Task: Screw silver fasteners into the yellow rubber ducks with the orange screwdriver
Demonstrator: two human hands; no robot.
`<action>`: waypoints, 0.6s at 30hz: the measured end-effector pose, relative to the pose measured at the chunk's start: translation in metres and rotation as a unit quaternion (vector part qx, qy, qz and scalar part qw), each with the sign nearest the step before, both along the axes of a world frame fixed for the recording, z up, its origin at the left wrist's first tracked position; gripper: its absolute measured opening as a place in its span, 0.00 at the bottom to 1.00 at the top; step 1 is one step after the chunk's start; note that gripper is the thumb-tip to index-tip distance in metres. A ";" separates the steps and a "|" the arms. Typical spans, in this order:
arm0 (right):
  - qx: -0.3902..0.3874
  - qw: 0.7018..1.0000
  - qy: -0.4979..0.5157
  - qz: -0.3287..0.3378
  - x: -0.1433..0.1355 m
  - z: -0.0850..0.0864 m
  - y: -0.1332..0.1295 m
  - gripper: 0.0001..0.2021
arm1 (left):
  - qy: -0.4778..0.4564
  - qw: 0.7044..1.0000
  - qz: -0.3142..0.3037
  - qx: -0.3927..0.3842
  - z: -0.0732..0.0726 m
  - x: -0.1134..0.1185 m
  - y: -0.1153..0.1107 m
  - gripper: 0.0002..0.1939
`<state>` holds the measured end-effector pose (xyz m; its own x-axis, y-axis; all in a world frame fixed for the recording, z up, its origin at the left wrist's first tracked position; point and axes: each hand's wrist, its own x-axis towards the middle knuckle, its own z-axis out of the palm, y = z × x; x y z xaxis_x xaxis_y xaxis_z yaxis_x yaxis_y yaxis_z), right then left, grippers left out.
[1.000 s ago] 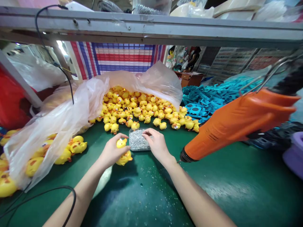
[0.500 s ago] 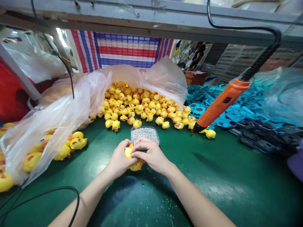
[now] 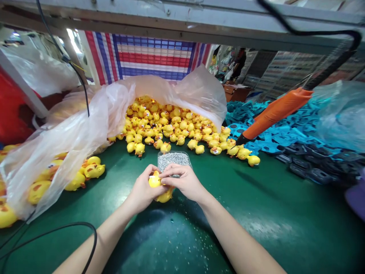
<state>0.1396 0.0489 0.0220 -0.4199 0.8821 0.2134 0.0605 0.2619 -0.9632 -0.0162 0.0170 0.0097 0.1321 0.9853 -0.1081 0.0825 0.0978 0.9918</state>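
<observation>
My left hand is wrapped around a yellow toy duck, whose head shows between thumb and fingers. My right hand is closed in a pinch, thumb and fingertips against the duck; whatever lies between them is too small or hidden to make out. Just beyond my hands sits a clear plastic tray full of small silvery metal pieces. Both hands hover low over the green tabletop.
A heap of yellow ducks spills from a translucent plastic bag. An orange power screwdriver hangs at the right. Turquoise parts and black parts are piled behind it. Black cable loops near my left forearm.
The duck has turned slightly in my left hand, and its head shows more. My right fingertips stay at it. The hanging screwdriver has swung to the right and tilted flatter.
</observation>
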 end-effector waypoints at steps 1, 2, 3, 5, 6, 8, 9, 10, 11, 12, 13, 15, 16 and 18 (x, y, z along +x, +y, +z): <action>-0.006 1.000 0.010 -0.006 0.001 0.001 0.001 0.05 | -0.016 1.000 0.000 -0.004 0.001 -0.001 0.001 0.21; -0.011 1.000 0.015 -0.013 0.003 0.001 0.002 0.05 | -0.026 1.000 0.006 -0.006 0.002 -0.003 0.001 0.22; -0.016 1.000 0.016 -0.019 0.004 0.001 0.002 0.05 | -0.031 0.999 0.017 -0.007 0.003 -0.005 0.003 0.22; -0.025 0.999 0.002 -0.024 0.007 0.001 0.003 0.05 | -0.045 0.998 0.049 -0.008 0.003 -0.008 0.005 0.22; -0.028 0.999 -0.008 -0.022 0.007 0.001 0.003 0.05 | -0.055 0.996 0.067 -0.010 0.002 -0.009 0.006 0.23; -0.034 0.999 -0.021 -0.016 0.006 -0.002 0.003 0.05 | -0.084 0.992 0.093 -0.016 0.002 -0.010 0.007 0.23; -0.035 0.999 -0.023 -0.014 0.005 -0.003 0.003 0.05 | -0.099 0.990 0.101 -0.020 0.003 -0.009 0.007 0.22; -0.035 0.999 -0.023 -0.014 0.003 -0.005 0.002 0.05 | -0.113 0.988 0.105 -0.025 0.004 -0.009 0.007 0.22; -0.034 0.999 -0.022 -0.015 0.002 -0.006 0.002 0.05 | -0.126 0.986 0.106 -0.033 0.005 -0.009 0.006 0.21; -0.032 0.999 -0.021 -0.018 0.000 -0.007 0.002 0.05 | -0.137 0.984 0.107 -0.039 0.006 -0.009 0.006 0.21; -0.032 0.999 -0.018 -0.021 -0.001 -0.008 0.002 0.05 | -0.145 0.982 0.108 -0.045 0.008 -0.009 0.005 0.21; -0.040 0.999 -0.008 -0.034 -0.002 -0.010 0.003 0.05 | -0.150 0.982 0.104 -0.052 0.009 -0.009 0.004 0.21; -0.049 0.998 -0.003 -0.041 -0.002 -0.011 0.004 0.05 | -0.148 0.983 0.101 -0.051 0.010 -0.009 0.003 0.20; -0.070 0.996 0.004 -0.049 -0.004 -0.013 0.005 0.05 | -0.139 0.985 0.096 -0.045 0.009 -0.010 0.002 0.19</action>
